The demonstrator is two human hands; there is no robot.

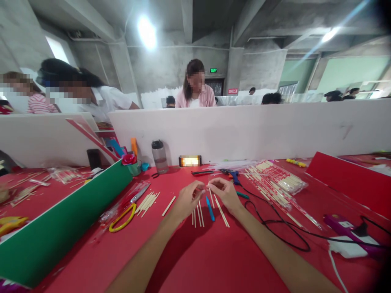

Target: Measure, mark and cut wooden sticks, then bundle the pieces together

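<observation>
My left hand (190, 198) is closed, its fingertips drawn together at the middle of the table. Whatever lies between them is too small to make out. Close beside it, my right hand (226, 194) pinches a thin wooden stick (211, 198) that slants down from its fingertips. Below the hands lie several loose wooden sticks (200, 213) and a blue pen-like tool (210, 208). Another stick (222, 212) rests under my right wrist. To the left are a single stick (168, 206), a bunch of short sticks (148, 203) and yellow-handled scissors (124, 217).
A green board (70, 219) stands along the left, a red board (351, 183) at the right. Behind are a bottle (159, 156), a lit phone (190, 161) and a blue glue gun (233, 176) with a looping black cable. Packaged sticks (281, 179) lie right; co-workers sit beyond the white partition (244, 130).
</observation>
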